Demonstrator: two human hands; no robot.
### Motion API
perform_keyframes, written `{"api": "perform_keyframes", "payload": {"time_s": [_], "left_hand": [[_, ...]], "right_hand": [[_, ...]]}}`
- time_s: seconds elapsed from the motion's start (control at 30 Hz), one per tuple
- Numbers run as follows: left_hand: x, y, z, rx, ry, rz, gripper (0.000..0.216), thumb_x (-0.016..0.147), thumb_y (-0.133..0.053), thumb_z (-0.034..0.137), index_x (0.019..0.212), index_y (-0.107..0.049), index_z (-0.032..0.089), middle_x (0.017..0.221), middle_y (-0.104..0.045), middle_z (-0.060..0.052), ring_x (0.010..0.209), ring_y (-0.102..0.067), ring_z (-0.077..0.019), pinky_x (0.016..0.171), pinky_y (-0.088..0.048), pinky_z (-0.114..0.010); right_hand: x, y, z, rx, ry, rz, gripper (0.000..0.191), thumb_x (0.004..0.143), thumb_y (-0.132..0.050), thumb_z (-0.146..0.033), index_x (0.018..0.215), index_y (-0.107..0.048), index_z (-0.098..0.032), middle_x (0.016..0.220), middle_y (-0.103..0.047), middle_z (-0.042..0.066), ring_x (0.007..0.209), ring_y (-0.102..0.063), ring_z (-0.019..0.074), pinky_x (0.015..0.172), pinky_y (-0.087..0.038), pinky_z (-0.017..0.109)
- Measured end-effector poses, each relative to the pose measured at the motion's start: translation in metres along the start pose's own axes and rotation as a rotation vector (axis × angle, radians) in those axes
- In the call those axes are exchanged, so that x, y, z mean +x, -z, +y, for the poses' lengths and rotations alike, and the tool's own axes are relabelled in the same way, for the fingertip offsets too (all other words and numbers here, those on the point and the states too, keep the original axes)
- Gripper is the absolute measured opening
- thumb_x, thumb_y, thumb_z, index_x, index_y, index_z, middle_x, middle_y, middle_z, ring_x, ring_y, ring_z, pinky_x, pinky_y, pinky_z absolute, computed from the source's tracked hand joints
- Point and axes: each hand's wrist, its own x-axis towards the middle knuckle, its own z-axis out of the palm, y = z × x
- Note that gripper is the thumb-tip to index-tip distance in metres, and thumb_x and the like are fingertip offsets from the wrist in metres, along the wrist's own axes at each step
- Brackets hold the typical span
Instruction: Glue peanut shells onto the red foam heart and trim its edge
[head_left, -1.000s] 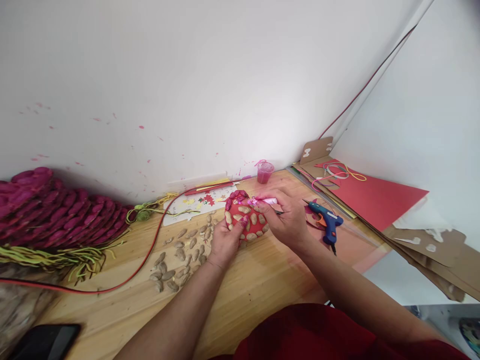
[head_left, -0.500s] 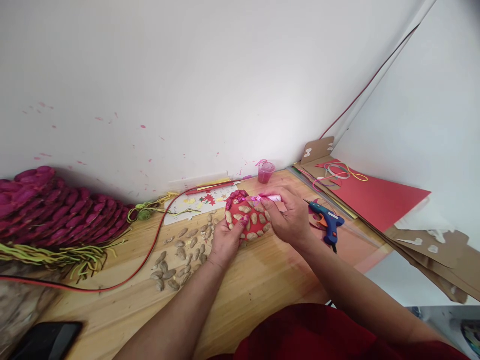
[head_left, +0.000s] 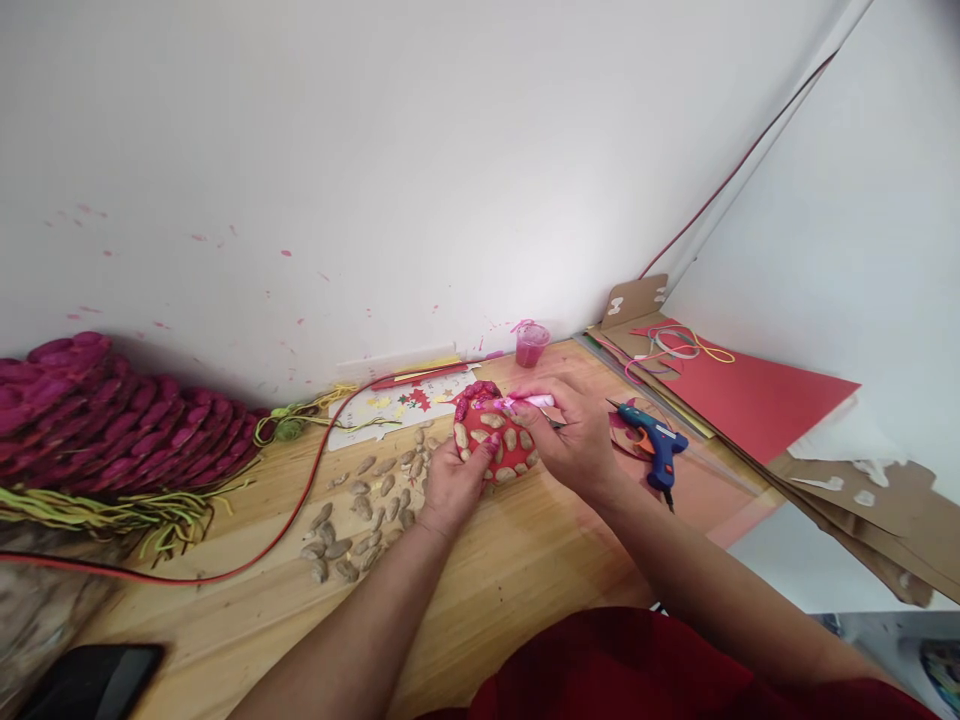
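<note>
My left hand [head_left: 456,484] is closed on the near-left edge of a round red disc [head_left: 498,458], its thumb lying on top. Whole peanuts in the shell cover the disc; those along its far-left rim are wet with pink paint, the others plain tan. Between the fingers of my right hand [head_left: 576,440] is a short white paintbrush [head_left: 541,401], smeared pink, its tip by the peanuts at the upper part of the disc. Behind them a clear plastic cup of pink paint [head_left: 531,346] stands against the wall.
Loose peanuts [head_left: 362,507] lie left of my hands. A blue glue gun [head_left: 660,448] rests on the right, near red paper [head_left: 780,390] and cardboard. Pink-painted peanut discs [head_left: 150,425] are stacked at the left. A red cable [head_left: 285,528] crosses the table; a phone [head_left: 94,680] lies near.
My right hand and the paintbrush have shifted slightly left and down over the disc. The left hand keeps its hold, with the disc moved very slightly.
</note>
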Motion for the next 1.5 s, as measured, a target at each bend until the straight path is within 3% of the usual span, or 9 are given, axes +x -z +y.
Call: {"api": "perform_keyframes", "payload": {"time_s": [0.5,0.67,0.8,1.07,1.33,1.5], "left_hand": [[-0.002,0.003,0.0,0.247,-0.099,-0.013,0.048,0.076,-0.081,0.055,0.103,-0.077,0.016,0.085,-0.079,-0.008,0.08,-0.074,-0.0233,0.074,-0.061,-0.034],[-0.002,0.003,0.001,0.307,-0.146,-0.025,0.039,0.078,-0.08,0.052,0.094,-0.078,0.016,0.095,-0.08,-0.009,0.077,-0.072,-0.0201,0.071,-0.059,-0.03],[-0.003,0.002,0.004,0.289,-0.135,-0.033,0.037,0.076,-0.082,0.049,0.095,-0.079,0.017,0.096,-0.08,-0.008,0.08,-0.072,-0.0209,0.074,-0.059,-0.03],[-0.005,-0.002,0.008,0.263,-0.095,0.034,0.031,0.069,-0.088,0.047,0.075,-0.075,0.02,0.066,-0.073,-0.003,0.074,-0.071,-0.0224,0.069,-0.059,-0.031],[-0.004,0.0,0.006,0.327,-0.15,0.007,0.031,0.075,-0.082,0.048,0.083,-0.077,0.019,0.073,-0.076,-0.004,0.072,-0.071,-0.0207,0.067,-0.059,-0.03],[-0.003,0.0,0.004,0.272,-0.114,-0.012,0.04,0.074,-0.083,0.053,0.092,-0.078,0.017,0.082,-0.079,-0.007,0.078,-0.074,-0.0228,0.075,-0.061,-0.034]], "right_hand": [[0.003,0.006,-0.003,-0.064,0.058,0.019,0.007,0.093,-0.064,-0.025,0.095,-0.071,-0.025,0.09,-0.075,0.005,0.092,-0.068,0.0244,0.088,-0.05,0.043],[0.004,0.008,-0.007,-0.074,0.076,-0.042,0.007,0.092,-0.065,-0.024,0.095,-0.071,-0.025,0.089,-0.075,0.004,0.093,-0.067,0.0248,0.086,-0.051,0.043],[0.006,0.01,-0.008,-0.119,0.086,-0.004,0.006,0.093,-0.064,-0.025,0.095,-0.07,-0.025,0.09,-0.075,0.005,0.094,-0.067,0.0257,0.09,-0.049,0.045],[0.006,0.011,-0.011,-0.115,0.117,-0.045,0.006,0.092,-0.065,-0.024,0.095,-0.07,-0.026,0.089,-0.076,0.003,0.094,-0.067,0.025,0.088,-0.048,0.044],[0.006,0.009,-0.011,-0.101,0.128,-0.046,0.006,0.092,-0.065,-0.024,0.094,-0.07,-0.026,0.089,-0.076,0.003,0.095,-0.067,0.0251,0.089,-0.048,0.044],[0.01,0.011,-0.009,-0.152,0.111,-0.002,0.006,0.093,-0.064,-0.026,0.095,-0.07,-0.025,0.09,-0.076,0.004,0.094,-0.067,0.0255,0.09,-0.046,0.044]]}}
